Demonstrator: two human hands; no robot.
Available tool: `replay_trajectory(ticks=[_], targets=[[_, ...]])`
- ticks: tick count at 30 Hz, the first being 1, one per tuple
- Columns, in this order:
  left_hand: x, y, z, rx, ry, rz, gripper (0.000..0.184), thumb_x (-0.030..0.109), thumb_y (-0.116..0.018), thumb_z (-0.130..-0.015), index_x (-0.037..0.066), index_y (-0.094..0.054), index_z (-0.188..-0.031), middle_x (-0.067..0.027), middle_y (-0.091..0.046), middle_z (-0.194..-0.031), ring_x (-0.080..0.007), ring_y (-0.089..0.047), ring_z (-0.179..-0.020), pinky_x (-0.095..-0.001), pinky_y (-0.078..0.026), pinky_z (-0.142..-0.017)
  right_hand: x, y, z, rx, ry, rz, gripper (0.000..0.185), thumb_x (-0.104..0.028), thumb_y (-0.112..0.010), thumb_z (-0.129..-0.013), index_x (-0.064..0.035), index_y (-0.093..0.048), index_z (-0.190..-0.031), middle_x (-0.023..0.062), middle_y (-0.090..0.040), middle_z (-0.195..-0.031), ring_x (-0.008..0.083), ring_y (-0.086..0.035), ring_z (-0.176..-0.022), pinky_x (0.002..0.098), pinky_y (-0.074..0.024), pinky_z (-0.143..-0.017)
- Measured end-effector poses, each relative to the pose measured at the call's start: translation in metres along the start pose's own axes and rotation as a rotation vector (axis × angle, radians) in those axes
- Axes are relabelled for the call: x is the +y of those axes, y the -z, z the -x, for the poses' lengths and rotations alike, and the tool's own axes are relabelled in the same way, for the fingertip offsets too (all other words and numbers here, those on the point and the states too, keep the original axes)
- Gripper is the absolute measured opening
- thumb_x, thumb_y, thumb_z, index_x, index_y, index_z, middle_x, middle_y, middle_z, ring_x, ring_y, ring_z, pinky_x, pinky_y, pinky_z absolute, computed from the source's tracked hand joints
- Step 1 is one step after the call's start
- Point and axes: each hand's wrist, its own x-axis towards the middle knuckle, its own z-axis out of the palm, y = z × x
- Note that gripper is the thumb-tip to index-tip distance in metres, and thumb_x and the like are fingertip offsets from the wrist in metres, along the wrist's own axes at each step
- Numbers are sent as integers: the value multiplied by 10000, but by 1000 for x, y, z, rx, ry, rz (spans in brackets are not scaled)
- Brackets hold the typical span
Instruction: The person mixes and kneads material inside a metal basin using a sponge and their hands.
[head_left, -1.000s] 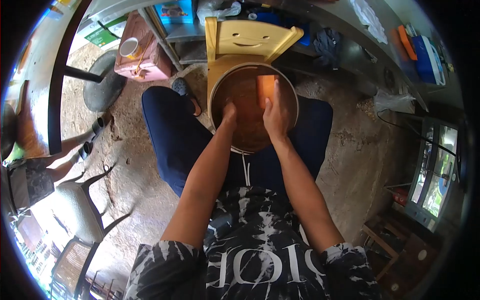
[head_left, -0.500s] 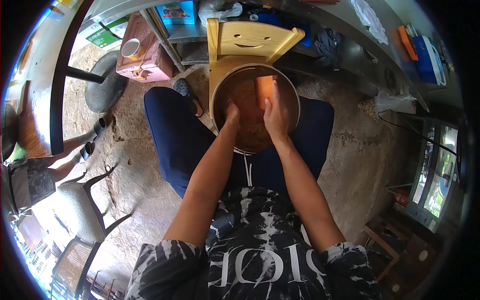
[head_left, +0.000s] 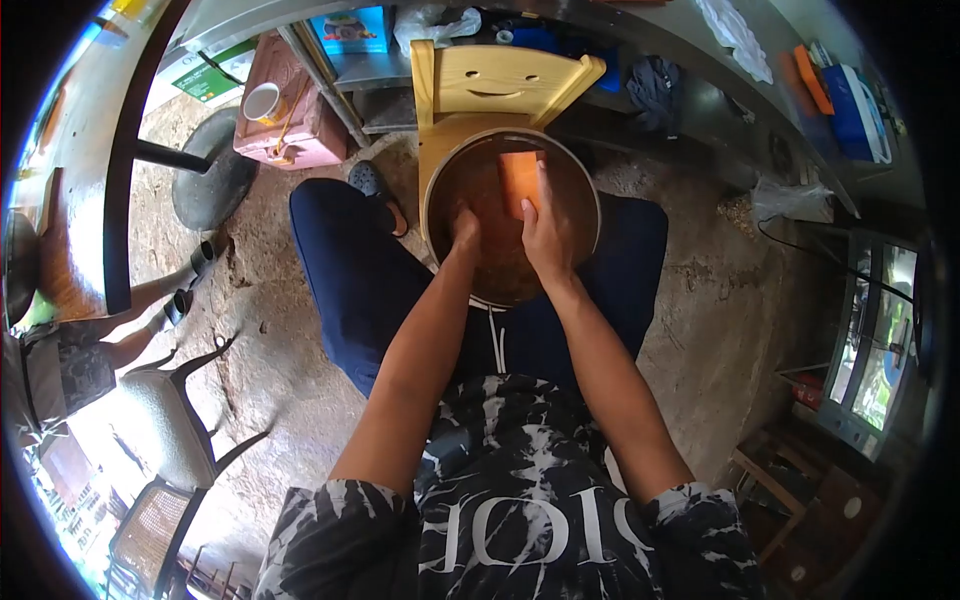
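A large round metal pot rests on the seat of a small wooden chair, between the person's knees. Its inside is stained reddish brown. Inside the pot, my right hand grips a flat orange rectangular piece, thumb on the near face and fingers along its right edge. Whether it is a sponge or a scraper I cannot make out. My left hand reaches into the left side of the pot, near the inner wall. Its fingertips are in shadow, and what they touch is hidden.
A pink box with a white cup on it stands at upper left. Behind the chair runs a metal shelf. At left are a table, another person's legs and a chair. A glass-doored cabinet stands right.
The orange piece in my right hand has shifted slightly left inside the pot, and more of its flat face shows. My left hand stays in nearly the same place.
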Motion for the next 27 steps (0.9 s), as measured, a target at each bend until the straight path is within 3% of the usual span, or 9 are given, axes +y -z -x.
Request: replay_trajectory(ticks=[2,4,5,8,10,14,16,22,27], targets=[[-2,-1,3,122,316,11,719,582,-259,-1055,52,-399,-1522,-121,-479,-1502,-281,-490,-1341,-423,-386,-1120,0,1,4,-24,59,4,620,-46,-588,-936,-72,-393,-1524,215,-509,-1457,402,-526,-1297,433,-452,-1067],[-47,15,-47,-208,-504,-12,726,583,-275,-1050,41,-409,-1514,-133,-473,-1506,-289,-465,-1360,-452,-375,-1120,-5,7,3,-324,-16,95,628,-60,-603,-929,-54,-393,-1520,229,-504,-1458,398,-526,-1301,436,-441,-1076],[-29,11,-51,-212,-508,-14,726,583,-275,-1050,41,-409,-1514,-133,-473,-1506,-289,-465,-1360,-452,-375,-1120,-5,8,1,-279,-1,108,652,-61,-623,-912,-56,-392,-1521,211,-519,-1450,389,-505,-1325,428,-429,-1088],[-8,20,-57,147,232,66,740,588,-338,-1030,30,-410,-1510,-139,-504,-1477,-297,-476,-1348,-465,-386,-1103,-13,14,-4,-10,-63,-1,676,-42,-636,-888,-67,-398,-1521,186,-537,-1438,372,-477,-1356,412,-426,-1093],[-46,12,-43,89,-391,-8,737,603,-420,-990,31,-493,-1449,-137,-545,-1436,-315,-557,-1264,-468,-440,-1047,-2,14,-1,-9,-49,28,716,-46,-631,-893,-94,-348,-1549,173,-538,-1442,375,-477,-1355,412,-441,-1078],[-38,29,-45,-39,-342,-756,690,571,-561,-934,27,-576,-1358,-139,-580,-1393,-349,-629,-1171,-479,-496,-981,18,5,10,-386,-186,206,845,-33,-633,-888,-235,-224,-1599,195,-548,-1423,389,-550,-1277,438,-485,-1036],[-45,23,34,201,-694,-1629,469,372,-646,-894,35,-700,-1215,-155,-675,-1279,-301,-690,-1098,-407,-556,-908,-7,18,-6,-602,-397,272,903,-16,-640,-875,-302,-189,-1604,222,-580,-1369,397,-595,-1212,471,-517,-988],[-120,6,-19,896,-803,-1853,280,218,-651,-889,86,-738,-1120,-141,-727,-1048,-266,-710,-1037,-366,-581,-810,-6,15,-7,-639,-453,266,918,-23,-640,-874,-317,-171,-1606,216,-592,-1354,411,-611,-1173,485,-530,-962],[-101,32,-30,591,-881,-1705,231,262,-636,-907,84,-742,-1009,-151,-727,-1019,-290,-728,-972,-390,-599,-771,35,-10,10,-142,-112,87,882,-56,-638,-882,-327,-200,-1598,182,-629,-1311,415,-645,-1105,476,-539,-933]])
